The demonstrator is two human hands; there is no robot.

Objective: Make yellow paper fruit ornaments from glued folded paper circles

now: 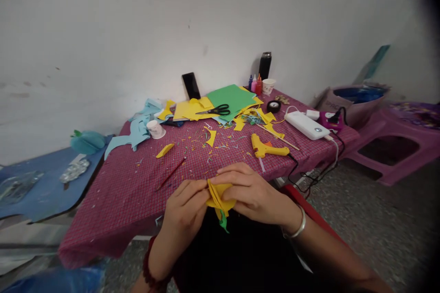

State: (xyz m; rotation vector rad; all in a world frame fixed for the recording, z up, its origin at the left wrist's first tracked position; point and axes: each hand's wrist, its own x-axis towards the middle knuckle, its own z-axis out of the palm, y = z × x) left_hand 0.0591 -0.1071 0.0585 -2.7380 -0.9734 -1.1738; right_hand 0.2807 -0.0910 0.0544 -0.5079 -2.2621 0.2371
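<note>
Between my two hands, over my lap at the table's near edge, is a yellow paper craft piece [217, 198] with folded layers and a green strip [223, 222] hanging from its lower end. My left hand [185, 208] pinches its left side with thumb and fingers. Curled around the right side, my right hand [249, 192] presses the layers with its fingertips. The fingers cover part of the yellow piece. Beyond my right hand a yellow hot glue gun [268, 148] lies on its side, and a thin dark red stick [171, 174] lies beyond my left hand.
Paper scraps litter the checked tablecloth [113, 201]. Black-handled scissors [216, 110] rest on yellow and green sheets [233, 98]. A paper cup [156, 129] stands at left. A white power bank [306, 125], cables and black tape [273, 106] are at right; a phone [191, 86] leans on the wall.
</note>
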